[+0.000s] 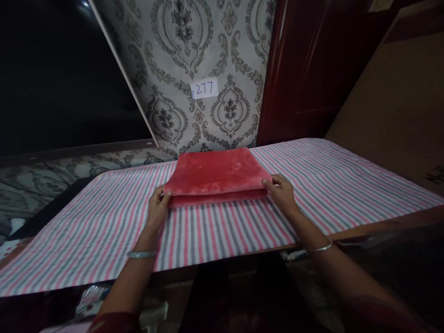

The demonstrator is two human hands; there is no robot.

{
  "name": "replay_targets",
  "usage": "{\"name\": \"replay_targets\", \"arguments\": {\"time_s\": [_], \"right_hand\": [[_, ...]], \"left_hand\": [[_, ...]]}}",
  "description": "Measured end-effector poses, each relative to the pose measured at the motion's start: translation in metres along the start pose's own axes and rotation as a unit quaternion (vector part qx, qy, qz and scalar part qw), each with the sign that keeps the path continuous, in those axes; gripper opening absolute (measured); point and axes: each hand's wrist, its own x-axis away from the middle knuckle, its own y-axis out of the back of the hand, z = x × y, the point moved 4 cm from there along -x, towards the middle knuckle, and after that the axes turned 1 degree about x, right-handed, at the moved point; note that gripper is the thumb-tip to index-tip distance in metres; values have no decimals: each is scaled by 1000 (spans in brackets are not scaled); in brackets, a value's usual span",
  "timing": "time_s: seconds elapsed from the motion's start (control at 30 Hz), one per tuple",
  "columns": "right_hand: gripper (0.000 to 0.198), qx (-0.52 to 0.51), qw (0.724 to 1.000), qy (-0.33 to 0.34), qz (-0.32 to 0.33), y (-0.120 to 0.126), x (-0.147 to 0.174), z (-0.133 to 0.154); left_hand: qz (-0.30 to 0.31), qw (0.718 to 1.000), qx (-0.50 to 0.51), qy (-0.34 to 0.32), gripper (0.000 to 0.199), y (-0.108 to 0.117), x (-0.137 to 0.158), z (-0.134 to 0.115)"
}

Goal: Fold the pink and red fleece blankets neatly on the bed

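A red plush cloth, perhaps a towel (217, 171), lies folded on the striped tabletop cover. Its near edge is lifted, with a gap between the upper layer and the one below. My left hand (158, 203) pinches the near left corner between thumb and fingers. At the near right corner, my right hand (280, 190) grips the cloth the same way, thumb on top. Both corners are held slightly above the table; the far edge rests close to the wall.
Pink, grey and white striped fabric (114, 222) covers the table. Behind it are a patterned wall with a paper marked 277 (204, 88), a dark screen (62, 83) at left and a dark red panel (305, 69). A large cardboard box (398, 111) stands at right.
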Motion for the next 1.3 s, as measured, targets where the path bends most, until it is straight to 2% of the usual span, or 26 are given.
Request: {"name": "replay_targets", "arguments": {"time_s": [0.1, 0.2, 0.3, 0.37, 0.5, 0.6, 0.7, 0.8, 0.9, 0.97, 1.03, 1.17, 1.23, 1.3], "right_hand": [[41, 21, 999, -33, 22, -2, 12, -12], [41, 21, 996, -69, 51, -4, 22, -23], [41, -7, 994, -93, 64, -3, 23, -23], [48, -13, 989, -125, 76, -1, 19, -23], [51, 4, 973, -192, 132, 1, 7, -24], [46, -20, 959, -231, 161, -7, 1, -23], [42, -86, 948, -262, 161, -20, -9, -12], [43, -146, 957, -228, 104, -22, -33, 8], [42, -167, 974, -143, 44, -6, -60, 25], [42, -162, 978, -122, 38, 8, -63, 22], [43, -128, 978, -152, 68, 17, -50, 5], [48, -73, 960, -227, 149, 23, -3, -37], [55, -84, 962, -216, 147, 27, 10, -46], [57, -72, 975, -173, 123, 33, 12, -45]], "left_hand": [[33, 999, -12, 26, 44, 0, 2, 4], [48, 998, 17, 37, 46, -1, 6, 6], [2, 998, 39, 49, 48, 3, 8, 5], [-20, 998, 17, 59, 53, 6, 6, 2], [39, 993, -8, 115, 64, 0, -8, -4], [91, 983, 21, 155, 61, -13, -18, -9], [81, 974, 79, 198, 56, -27, -28, -16], [21, 968, 130, 215, 52, -34, -39, -30], [-9, 969, 172, 179, 52, -36, -42, -50], [-13, 970, 182, 159, 54, -35, -32, -56], [4, 975, 155, 161, 58, -34, -13, -51], [68, 974, 97, 192, 61, -30, 27, -25], [72, 976, 85, 185, 59, -24, 37, -18], [58, 985, 65, 149, 55, -16, 40, -20]]}}
